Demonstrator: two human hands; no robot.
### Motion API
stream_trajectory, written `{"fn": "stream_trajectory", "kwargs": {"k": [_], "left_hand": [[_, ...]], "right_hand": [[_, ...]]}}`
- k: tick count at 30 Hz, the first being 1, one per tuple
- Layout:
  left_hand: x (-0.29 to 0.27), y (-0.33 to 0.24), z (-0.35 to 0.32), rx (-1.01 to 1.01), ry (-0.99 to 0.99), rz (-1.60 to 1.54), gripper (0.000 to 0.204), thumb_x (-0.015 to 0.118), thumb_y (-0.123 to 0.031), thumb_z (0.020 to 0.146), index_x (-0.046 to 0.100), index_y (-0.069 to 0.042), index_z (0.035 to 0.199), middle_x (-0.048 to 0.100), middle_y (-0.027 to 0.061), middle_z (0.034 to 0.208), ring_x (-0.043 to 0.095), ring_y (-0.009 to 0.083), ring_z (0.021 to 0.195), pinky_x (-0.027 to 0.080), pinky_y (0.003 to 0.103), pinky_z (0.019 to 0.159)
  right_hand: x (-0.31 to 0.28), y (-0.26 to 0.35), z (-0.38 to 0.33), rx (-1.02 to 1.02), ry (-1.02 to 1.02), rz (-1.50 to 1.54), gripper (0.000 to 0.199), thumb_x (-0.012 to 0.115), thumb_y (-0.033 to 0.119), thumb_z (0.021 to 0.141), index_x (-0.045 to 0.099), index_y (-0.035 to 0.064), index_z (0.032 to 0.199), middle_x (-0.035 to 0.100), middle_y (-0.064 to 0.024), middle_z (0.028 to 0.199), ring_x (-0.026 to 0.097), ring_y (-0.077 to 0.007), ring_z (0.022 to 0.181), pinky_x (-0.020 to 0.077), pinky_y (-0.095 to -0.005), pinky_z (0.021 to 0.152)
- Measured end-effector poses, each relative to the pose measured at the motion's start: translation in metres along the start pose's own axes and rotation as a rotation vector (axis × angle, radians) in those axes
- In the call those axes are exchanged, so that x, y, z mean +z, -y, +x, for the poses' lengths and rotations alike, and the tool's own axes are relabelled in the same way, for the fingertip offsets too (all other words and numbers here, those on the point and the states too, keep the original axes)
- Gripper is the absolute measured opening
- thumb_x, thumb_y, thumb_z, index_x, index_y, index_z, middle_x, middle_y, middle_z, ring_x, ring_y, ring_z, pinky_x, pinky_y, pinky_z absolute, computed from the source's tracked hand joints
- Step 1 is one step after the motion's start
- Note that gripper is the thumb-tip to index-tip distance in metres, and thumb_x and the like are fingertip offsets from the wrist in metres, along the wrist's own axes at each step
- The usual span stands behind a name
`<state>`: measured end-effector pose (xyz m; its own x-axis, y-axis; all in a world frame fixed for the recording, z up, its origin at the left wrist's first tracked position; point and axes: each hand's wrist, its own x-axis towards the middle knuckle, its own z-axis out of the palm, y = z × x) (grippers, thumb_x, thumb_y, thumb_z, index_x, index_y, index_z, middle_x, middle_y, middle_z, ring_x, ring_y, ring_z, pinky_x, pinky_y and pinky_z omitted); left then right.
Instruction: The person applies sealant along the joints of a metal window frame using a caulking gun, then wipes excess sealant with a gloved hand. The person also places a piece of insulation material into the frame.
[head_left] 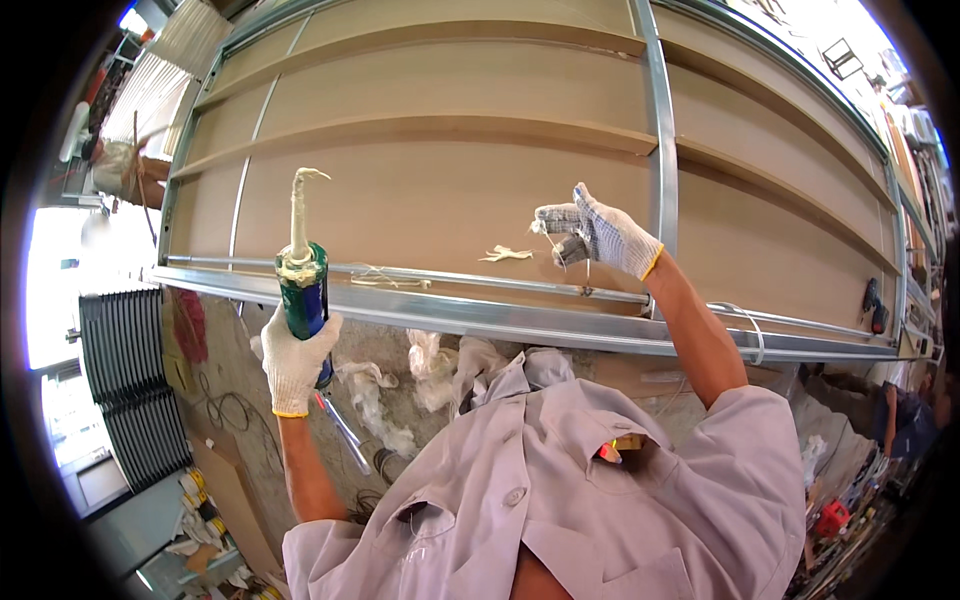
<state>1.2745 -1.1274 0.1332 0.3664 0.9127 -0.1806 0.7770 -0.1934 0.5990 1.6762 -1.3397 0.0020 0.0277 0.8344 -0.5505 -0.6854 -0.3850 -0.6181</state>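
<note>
My left hand (298, 358), in a white knit glove, is closed around a caulking gun with a green and blue cartridge (305, 300). The cartridge points away from me over the panel's near metal edge. Cream-coloured sealant coats its long nozzle (298, 215) and curls off the tip. My right hand (600, 232), gloved too, is above the panel with its fingers apart. Thin strands of sealant hang between those fingers. Just left of it, a blob of sealant (507, 254) lies on the brown panel (420, 205). More stringy sealant (385, 278) sits by the thin metal rod.
A metal frame (664, 150) with wooden slats (440, 126) crosses the panel. A dark power drill (875, 306) rests at the far right. Crumpled plastic (430, 370) lies on the floor close to me. At the left are stacked black slats (135, 385) and part of another person (130, 175).
</note>
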Motion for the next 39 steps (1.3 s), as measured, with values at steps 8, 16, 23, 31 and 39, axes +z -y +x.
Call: {"fn": "stream_trajectory", "kwargs": {"k": [8, 16, 23, 31, 39], "left_hand": [[-0.007, 0.055, 0.018, -0.044, 0.03, -0.192, 0.024, 0.082, -0.019, 0.083, 0.071, -0.001, 0.096, 0.071, 0.0026, 0.082, 0.065, 0.0104, 0.073, 0.054, 0.03, 0.073], [-0.019, 0.091, 0.034, -0.111, 0.059, -0.229, 0.024, 0.082, -0.018, 0.083, 0.072, -0.001, 0.098, 0.072, 0.0023, 0.082, 0.065, 0.01, 0.074, 0.052, 0.029, 0.074], [-0.031, 0.11, 0.023, -0.135, 0.045, -0.233, 0.023, 0.081, -0.018, 0.085, 0.07, -0.001, 0.097, 0.07, 0.0017, 0.082, 0.064, 0.0102, 0.074, 0.052, 0.029, 0.074], [-0.028, 0.137, 0.01, -0.133, -0.035, -0.318, 0.023, 0.081, -0.019, 0.086, 0.07, -0.002, 0.097, 0.07, 0.0013, 0.082, 0.063, 0.0101, 0.071, 0.053, 0.029, 0.073], [-0.027, 0.127, 0.006, -0.189, 0.017, -0.301, 0.02, 0.08, -0.012, 0.086, 0.07, -0.003, 0.1, 0.068, -0.0012, 0.087, 0.062, 0.0083, 0.078, 0.052, 0.028, 0.076]], "right_hand": [[-0.016, -0.039, 0.032, 0.093, -0.164, -0.91, 0.056, 0.037, 0.051, 0.114, 0.067, 0.0137, 0.143, 0.076, -0.0076, 0.124, 0.074, -0.0212, 0.081, 0.0588, -0.0359, 0.081], [0.008, -0.044, 0.021, -0.083, -0.172, -2.085, 0.043, 0.053, 0.035, 0.106, 0.062, 0.0212, 0.145, 0.048, 0.003, 0.163, 0.073, -0.0252, 0.11, 0.0619, -0.0433, 0.083], [-0.028, -0.054, -0.004, 0.06, -0.234, -2.136, 0.039, 0.054, 0.032, 0.105, 0.064, 0.0234, 0.142, 0.045, -0.0015, 0.164, 0.075, -0.0276, 0.106, 0.0615, -0.042, 0.083], [-0.03, 0.007, 0.002, 0.134, -0.388, -1.753, 0.032, 0.06, 0.037, 0.097, 0.075, 0.0104, 0.108, 0.076, -0.018, 0.103, 0.072, -0.0394, 0.1, 0.0562, -0.0501, 0.092], [-0.029, 0.006, 0.101, 0.223, -0.665, -2.104, 0.039, 0.059, 0.039, 0.101, 0.067, 0.0071, 0.122, 0.067, -0.0229, 0.135, 0.063, -0.0389, 0.127, 0.048, -0.0605, 0.104]]}}
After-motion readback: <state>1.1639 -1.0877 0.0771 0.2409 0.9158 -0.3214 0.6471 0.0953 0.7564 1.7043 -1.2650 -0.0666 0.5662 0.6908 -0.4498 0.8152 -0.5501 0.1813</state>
